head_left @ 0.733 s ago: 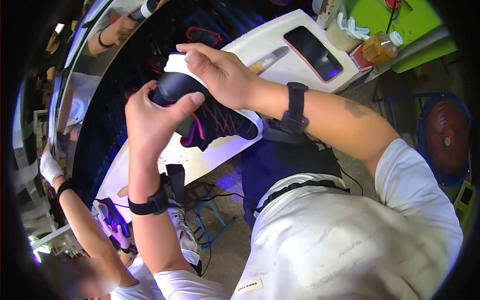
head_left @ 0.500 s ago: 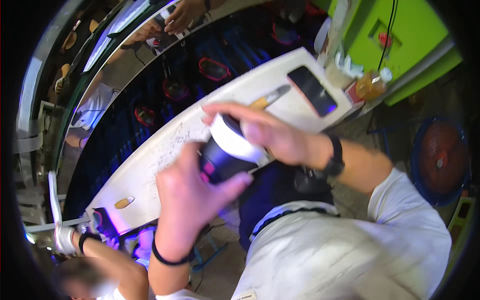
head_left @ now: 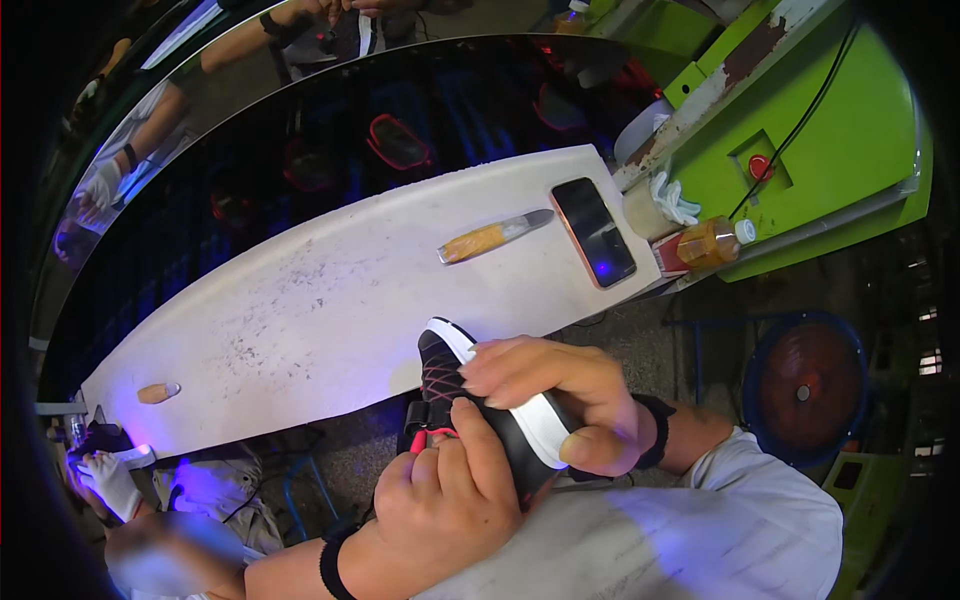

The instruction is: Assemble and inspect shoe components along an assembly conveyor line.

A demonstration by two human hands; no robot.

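Observation:
A black sneaker (head_left: pixel 439 372) with a white sole and reddish lacing is held close to my body, over the near edge of the white work board. My right hand (head_left: pixel 570 400) is closed round the sole side, fingers curled over the white edge. My left hand (head_left: pixel 445 505) grips the upper near the red-lined opening, its fingers bent against the dark material. Part of the heel and the opening is covered by my hands. Beyond the shoe, a knife (head_left: pixel 492 238) with a yellowish wrapped handle lies on the board, apart from both hands.
The white board (head_left: pixel 330 340) carries a phone (head_left: pixel 595 232) and a small yellow-handled tool (head_left: pixel 158 393). Behind it is a dark conveyor (head_left: pixel 480 110) with red-outlined pieces. A bottle (head_left: pixel 712 243) stands right, a round fan (head_left: pixel 805 388) below. A co-worker's gloved hand (head_left: pixel 112 485) is at left.
The sneaker has come nearer my body and turned, so its lacing shows. My right hand has gone from lying open over it to gripping the sole. The view has shifted.

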